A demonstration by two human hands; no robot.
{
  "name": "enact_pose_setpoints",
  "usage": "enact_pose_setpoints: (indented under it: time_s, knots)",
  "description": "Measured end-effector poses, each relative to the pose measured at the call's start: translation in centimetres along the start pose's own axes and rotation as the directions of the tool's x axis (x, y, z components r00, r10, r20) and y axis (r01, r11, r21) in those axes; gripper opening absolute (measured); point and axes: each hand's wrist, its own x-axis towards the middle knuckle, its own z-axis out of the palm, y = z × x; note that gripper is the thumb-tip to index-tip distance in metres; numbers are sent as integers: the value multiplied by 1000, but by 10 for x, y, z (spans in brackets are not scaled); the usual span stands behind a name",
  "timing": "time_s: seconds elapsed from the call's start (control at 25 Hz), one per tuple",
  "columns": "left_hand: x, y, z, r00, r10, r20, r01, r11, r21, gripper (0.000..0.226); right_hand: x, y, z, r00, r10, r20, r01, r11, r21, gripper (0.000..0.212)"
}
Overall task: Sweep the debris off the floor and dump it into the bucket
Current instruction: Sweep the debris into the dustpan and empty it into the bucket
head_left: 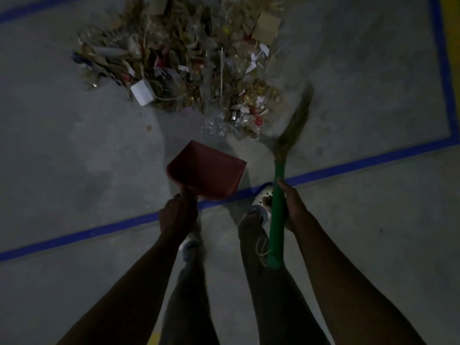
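Gripping red dustpan (207, 170) handle: left hand (178, 216), frame centre. Right hand (290, 207) grasping green broom (278, 212), bristles blurred beside debris pile (184, 53), upper centre.

Red dustpan (207, 170), green broom handle (277, 215), blue floor line (361, 165).

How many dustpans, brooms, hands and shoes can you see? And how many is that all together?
Dustpans: 1, the red dustpan
Brooms: 1, the green broom
Hands: 2, left hand and right hand
Shoes: 2, left shoe and right shoe
Total: 6
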Motion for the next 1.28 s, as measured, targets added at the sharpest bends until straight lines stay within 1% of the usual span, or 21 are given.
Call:
enact_pose_setpoints:
  time_s: [0.08,0.16,0.24,0.32,0.36,0.4,0.44,0.48,0.52,0.56,0.6,0.64,0.72,0.76,0.84,0.96,1.04,1.2,1.28]
  knots:
    - [30,-15,28,1000,7,14,-7,1000,6,32,42,9,15,1000,-31,8,31,990,-135,39]
    - [56,-29,51,998,39,51,-40,999,26,37,78,25,30,998,-32,-62,15,965,-264,41]
    - [82,-48,71,993,82,83,-85,996,30,39,108,47,49,996,10,-92,-31,971,-236,31]
    - [108,-73,88,992,106,63,-108,994,31,38,135,73,72,995,29,-99,-43,988,-146,13]
    - [122,-88,95,991,131,33,-132,990,38,37,150,88,84,991,2,-136,-17,994,-108,4]
    - [133,-102,103,987,163,-6,-163,986,30,36,167,101,91,979,-53,-194,34,994,-100,2]
    - [145,-118,113,980,195,-48,-194,981,15,34,187,115,98,958,-144,-246,115,985,-125,4]
    - [156,-135,122,971,223,-83,-223,975,9,33,206,129,103,926,-247,-287,200,962,-185,18]
    - [167,-150,130,965,242,-101,-243,970,10,32,222,142,105,886,-343,-312,258,924,-282,38]
    - [178,-166,138,963,246,-107,-246,969,13,31,236,155,107,842,-429,-328,288,871,-399,54]
    - [191,-178,146,966,235,-111,-236,972,6,29,244,167,107,787,-513,-342,304,805,-509,62]
    - [203,-189,155,969,222,-109,-223,975,-3,28,252,177,107,730,-589,-347,326,746,-581,67]
    - [225,-199,173,965,228,-128,-230,973,1,27,269,187,104,664,-675,-322,390,680,-620,70]
    - [237,-202,182,960,236,-149,-237,971,9,28,280,188,103,645,-700,-306,415,657,-630,71]
    - [264,-202,198,937,269,-224,-271,962,25,29,303,189,103,618,-736,-275,418,604,-678,73]
    - [312,-186,214,874,372,-315,-356,928,107,27,329,196,103,605,-767,-214,457,555,-695,77]
    - [342,-165,222,832,421,-361,-388,907,164,28,345,204,98,595,-783,-182,489,532,-691,80]
    - [389,-124,231,758,519,-395,-456,855,248,36,366,217,88,610,-786,-98,593,535,-602,81]
    - [405,-110,232,691,583,-427,-482,812,329,40,377,221,87,600,-797,-71,612,514,-601,82]
